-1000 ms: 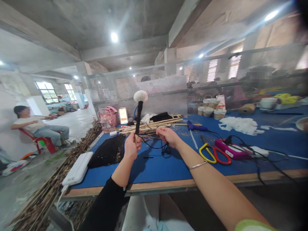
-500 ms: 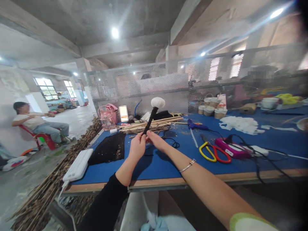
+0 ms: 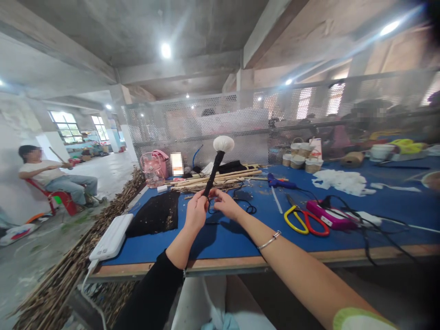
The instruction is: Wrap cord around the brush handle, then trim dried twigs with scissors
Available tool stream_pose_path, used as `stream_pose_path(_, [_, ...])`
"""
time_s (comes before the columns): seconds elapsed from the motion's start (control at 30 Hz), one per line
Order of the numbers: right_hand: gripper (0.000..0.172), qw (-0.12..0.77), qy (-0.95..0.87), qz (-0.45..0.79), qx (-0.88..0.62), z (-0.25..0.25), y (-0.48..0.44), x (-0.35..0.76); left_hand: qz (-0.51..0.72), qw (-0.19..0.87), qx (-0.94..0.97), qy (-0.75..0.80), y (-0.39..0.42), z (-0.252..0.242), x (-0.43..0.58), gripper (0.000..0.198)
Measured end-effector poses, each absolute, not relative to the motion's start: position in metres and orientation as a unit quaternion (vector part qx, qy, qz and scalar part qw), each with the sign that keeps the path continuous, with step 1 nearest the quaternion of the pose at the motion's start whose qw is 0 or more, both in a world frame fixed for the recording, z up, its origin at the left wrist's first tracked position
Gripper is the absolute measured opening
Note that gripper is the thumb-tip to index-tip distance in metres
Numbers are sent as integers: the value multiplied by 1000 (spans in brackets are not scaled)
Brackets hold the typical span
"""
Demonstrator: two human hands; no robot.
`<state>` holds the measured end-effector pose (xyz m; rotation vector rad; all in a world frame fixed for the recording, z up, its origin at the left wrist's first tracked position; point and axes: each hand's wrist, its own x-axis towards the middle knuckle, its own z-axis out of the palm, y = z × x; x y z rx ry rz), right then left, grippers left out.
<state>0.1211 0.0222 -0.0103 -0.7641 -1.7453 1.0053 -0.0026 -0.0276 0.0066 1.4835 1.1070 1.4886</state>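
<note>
My left hand is closed around the lower end of a stick wrapped in black. The stick leans up and slightly right, topped by a rounded white padded head. Close beside its lower end, my right hand has curled fingers, pinching what looks like a thin black cord that loops between the hands; the fingertips are partly hidden. To the left of my hands a black cloth with pale specks lies flat on the blue tabletop.
Wooden sticks lie behind my hands. To the right are a glue gun, red-and-yellow-handled scissors, a purple power strip with cables and white material. A white power bank sits at the left edge. A person sits at left.
My right hand has drawn slightly away from the stick, its fingers loosening, and a dark loop now shows between the hands. The stick has shifted slightly left. The seated person's arms have moved.
</note>
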Motion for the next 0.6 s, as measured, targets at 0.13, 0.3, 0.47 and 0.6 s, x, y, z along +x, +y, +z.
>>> stream_pose_path(0.13, [48, 481, -646, 550, -220, -11, 21, 116, 593, 422, 568, 383, -28, 3, 1, 37])
stream_pose_path(0.3, [26, 448, -639, 531, -331, -6, 16, 113, 597, 375, 584, 404, -25, -3, -1, 32])
stream_pose_path(0.47, [13, 491, -612, 507, -356, 5, 6, 117, 610, 402, 549, 406, -23, -2, -2, 31])
stream_pose_path(0.6, [41, 500, -640, 471, -344, 7, 3, 120, 635, 436, 501, 396, -22, 2, -4, 30])
